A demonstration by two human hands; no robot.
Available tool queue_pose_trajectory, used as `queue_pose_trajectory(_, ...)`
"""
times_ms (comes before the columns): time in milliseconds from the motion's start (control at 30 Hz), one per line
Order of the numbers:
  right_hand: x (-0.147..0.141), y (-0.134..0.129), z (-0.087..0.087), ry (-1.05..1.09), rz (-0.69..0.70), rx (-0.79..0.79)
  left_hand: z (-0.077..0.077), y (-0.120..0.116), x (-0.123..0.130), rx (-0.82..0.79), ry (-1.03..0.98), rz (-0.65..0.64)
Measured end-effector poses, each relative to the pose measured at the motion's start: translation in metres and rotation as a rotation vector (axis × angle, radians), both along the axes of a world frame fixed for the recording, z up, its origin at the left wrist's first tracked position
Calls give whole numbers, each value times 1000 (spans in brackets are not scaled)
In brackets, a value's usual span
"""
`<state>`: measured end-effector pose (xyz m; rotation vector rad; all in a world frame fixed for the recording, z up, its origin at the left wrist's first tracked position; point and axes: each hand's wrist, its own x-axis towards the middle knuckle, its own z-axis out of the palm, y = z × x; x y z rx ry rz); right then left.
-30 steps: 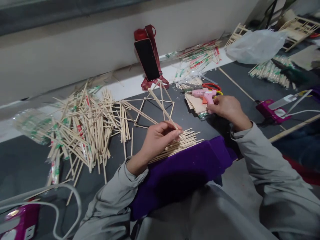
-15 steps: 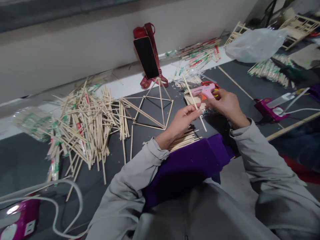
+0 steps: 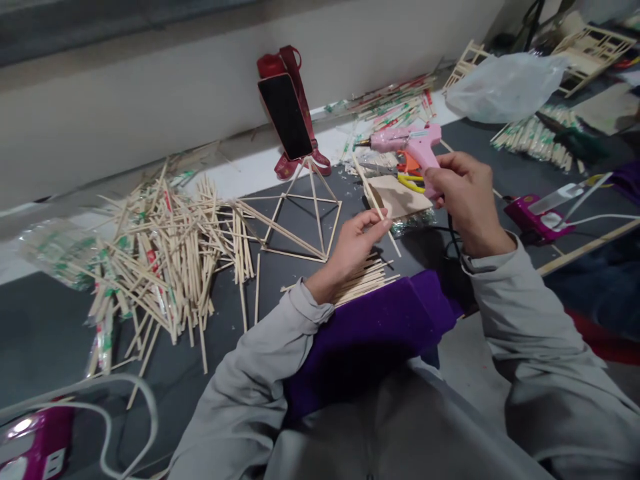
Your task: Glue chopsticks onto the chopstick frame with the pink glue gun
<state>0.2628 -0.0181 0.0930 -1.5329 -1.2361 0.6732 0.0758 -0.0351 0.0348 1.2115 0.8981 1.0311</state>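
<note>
The glue gun [image 3: 406, 139] has risen off the cardboard [image 3: 400, 195], gripped in my right hand [image 3: 465, 200]; my left hand [image 3: 353, 245] still pinches a stick [image 3: 371, 191].

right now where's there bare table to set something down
Bare table shows far left, bordered by the wrapped bundle, stick pile and white cable; a smaller patch lies between the stick frame and left sleeve. It's crowded around the left hand, right hand, glue gun and cardboard.

Stick frame [image 3: 290, 235] right of stick pile [image 3: 173, 267], before phone [image 3: 285, 117]; cardboard [image 3: 404, 195] right of frame; bottle [image 3: 271, 65] behind phone.
</note>
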Motion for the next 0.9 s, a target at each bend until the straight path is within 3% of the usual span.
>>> queue_pose_trajectory(200,-19,-6,6,477,198,-100,46,-23,-37,40,-100,61)
queue_pose_trajectory(367,-39,-11,11,726,390,-247,66,-23,-64,89,-160,137)
queue_pose_trajectory(533,-60,-19,18,790,402,-197,72,-16,-77,149,-130,200)
queue_pose_trajectory(667,-77,-28,18,790,419,-158,69,-17,-76,169,-144,171)
queue_pose_trajectory(800,-91,-30,6,740,429,-130,59,-21,-73,181,-31,164)
queue_pose_trajectory(900,-99,-29,-8,531,429,23,52,-23,-72,206,114,171)
